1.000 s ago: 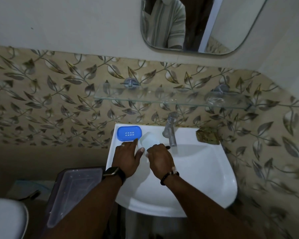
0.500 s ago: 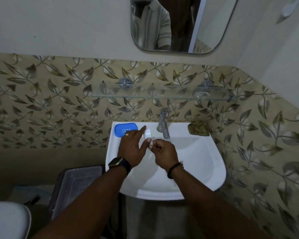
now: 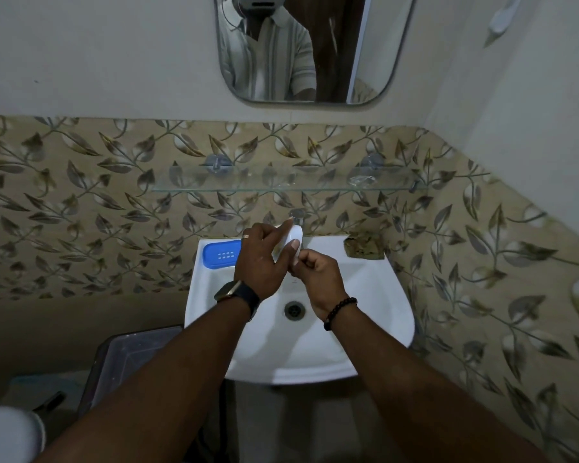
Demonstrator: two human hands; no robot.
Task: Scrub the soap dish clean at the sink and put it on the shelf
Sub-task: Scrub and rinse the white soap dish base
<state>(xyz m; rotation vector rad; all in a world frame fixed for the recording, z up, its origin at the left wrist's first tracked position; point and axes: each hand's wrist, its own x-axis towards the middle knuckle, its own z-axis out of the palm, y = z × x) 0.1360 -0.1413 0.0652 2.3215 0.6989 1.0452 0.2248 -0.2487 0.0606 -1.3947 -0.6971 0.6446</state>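
Observation:
My left hand (image 3: 261, 262) holds a white soap dish (image 3: 294, 236) tilted up on its edge above the white sink (image 3: 395, 315), just in front of the tap (image 3: 297, 215). Its thumb lies across the dish's face. My right hand (image 3: 318, 275) is closed, with its fingertips pinching the dish's lower edge; I cannot see anything else in it. A blue perforated insert (image 3: 222, 254) lies flat on the sink's back left corner. The glass shelf (image 3: 281, 187) runs along the tiled wall above the tap.
A brownish scrub pad (image 3: 363, 247) sits on the sink's back right corner. The drain (image 3: 294, 309) shows between my wrists. A lidded plastic bin (image 3: 127, 359) stands left of the pedestal, a toilet (image 3: 7, 432) at the lower left. A mirror (image 3: 298, 48) hangs above the shelf.
Both hands have lifted the white dish from low over the basin up toward the tap and tipped it on edge. The blue insert and the scrub pad stayed put.

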